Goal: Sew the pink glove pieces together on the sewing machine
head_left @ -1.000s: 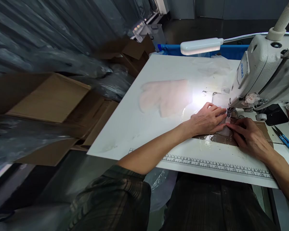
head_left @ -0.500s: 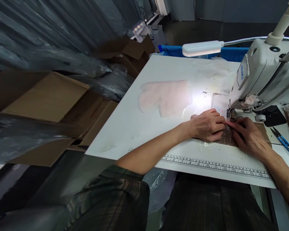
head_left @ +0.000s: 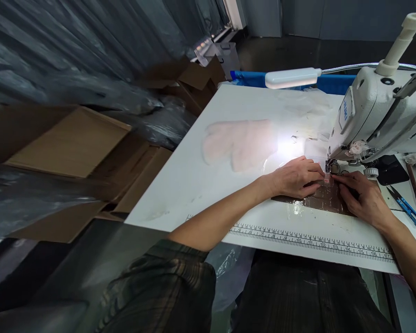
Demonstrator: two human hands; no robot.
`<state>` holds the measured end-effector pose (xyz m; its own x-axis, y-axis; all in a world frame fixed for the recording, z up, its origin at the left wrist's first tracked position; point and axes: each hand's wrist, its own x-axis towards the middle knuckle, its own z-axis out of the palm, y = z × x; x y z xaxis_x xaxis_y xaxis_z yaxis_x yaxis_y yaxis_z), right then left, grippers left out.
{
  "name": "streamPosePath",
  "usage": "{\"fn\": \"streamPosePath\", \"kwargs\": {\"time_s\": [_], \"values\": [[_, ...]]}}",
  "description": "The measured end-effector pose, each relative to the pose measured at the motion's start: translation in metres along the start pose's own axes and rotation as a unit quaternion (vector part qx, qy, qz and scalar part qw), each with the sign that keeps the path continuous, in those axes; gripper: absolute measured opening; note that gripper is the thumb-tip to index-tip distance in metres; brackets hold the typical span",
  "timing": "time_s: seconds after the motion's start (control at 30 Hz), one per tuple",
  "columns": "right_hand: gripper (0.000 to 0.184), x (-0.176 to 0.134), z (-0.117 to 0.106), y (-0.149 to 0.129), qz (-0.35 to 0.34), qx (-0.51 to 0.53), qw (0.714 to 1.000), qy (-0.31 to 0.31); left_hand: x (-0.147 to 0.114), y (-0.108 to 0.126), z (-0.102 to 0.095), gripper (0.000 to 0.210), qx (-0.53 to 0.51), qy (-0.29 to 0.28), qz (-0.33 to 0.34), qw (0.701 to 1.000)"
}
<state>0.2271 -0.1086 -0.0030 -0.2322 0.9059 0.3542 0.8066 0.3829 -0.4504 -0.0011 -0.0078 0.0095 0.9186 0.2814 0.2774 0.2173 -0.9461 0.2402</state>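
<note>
At the needle of a white sewing machine [head_left: 370, 111] lies a small sheer piece [head_left: 327, 179] with a pinkish mark, partly under the presser foot. My left hand [head_left: 296, 178] has its fingers curled down on the left side of this piece. From the right, my right hand [head_left: 362, 194] keeps its fingertips at the piece's other edge, its index finger close to the presser foot. Below both hands a brown sheet [head_left: 312, 201], covered with shiny clear tape, lies on the white table [head_left: 194, 185]. The fingers hide much of the sheer piece.
A pale pink mitten-shaped cloth [head_left: 241, 141] lies to the left under a lamp [head_left: 293, 77]. Blue thread snips [head_left: 407, 207] and a black phone-like object [head_left: 390, 169] are at the right. A printed ruler [head_left: 298, 238] runs along the front edge. Cardboard boxes [head_left: 69, 141] stand at the left.
My right hand has shifted slightly right, and the hands are a little farther apart. The sheer piece now shows more between them at the presser foot. The camera view has tilted slightly.
</note>
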Motion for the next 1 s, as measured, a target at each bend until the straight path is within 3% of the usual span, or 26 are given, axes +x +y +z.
{"fn": "streamPosePath", "kwargs": {"time_s": [0.17, 0.3, 0.6, 0.67, 0.8, 1.0], "values": [[0.033, 0.001, -0.004, 0.002, 0.049, 0.026, 0.998, -0.007, 0.000, -0.007, 0.001, 0.020, -0.081, 0.018, -0.016, 0.996], [0.034, 0.002, -0.005, 0.000, 0.077, 0.034, 0.996, 0.002, 0.000, -0.010, 0.005, 0.022, -0.069, 0.041, -0.020, 0.997], [0.035, 0.003, -0.007, -0.004, 0.099, 0.031, 0.995, -0.010, 0.005, -0.005, 0.011, 0.017, -0.039, 0.239, 0.022, 0.970], [0.035, 0.002, -0.007, -0.005, 0.104, 0.033, 0.994, -0.020, 0.007, -0.004, 0.016, 0.017, 0.002, 0.233, 0.037, 0.972], [0.036, 0.001, -0.005, -0.004, 0.099, 0.053, 0.993, -0.022, 0.006, -0.006, 0.022, 0.027, 0.085, 0.146, 0.067, 0.983], [0.034, 0.001, -0.002, -0.001, 0.079, 0.067, 0.995, -0.014, 0.001, -0.008, 0.019, 0.028, 0.079, 0.065, 0.012, 0.995]]}}
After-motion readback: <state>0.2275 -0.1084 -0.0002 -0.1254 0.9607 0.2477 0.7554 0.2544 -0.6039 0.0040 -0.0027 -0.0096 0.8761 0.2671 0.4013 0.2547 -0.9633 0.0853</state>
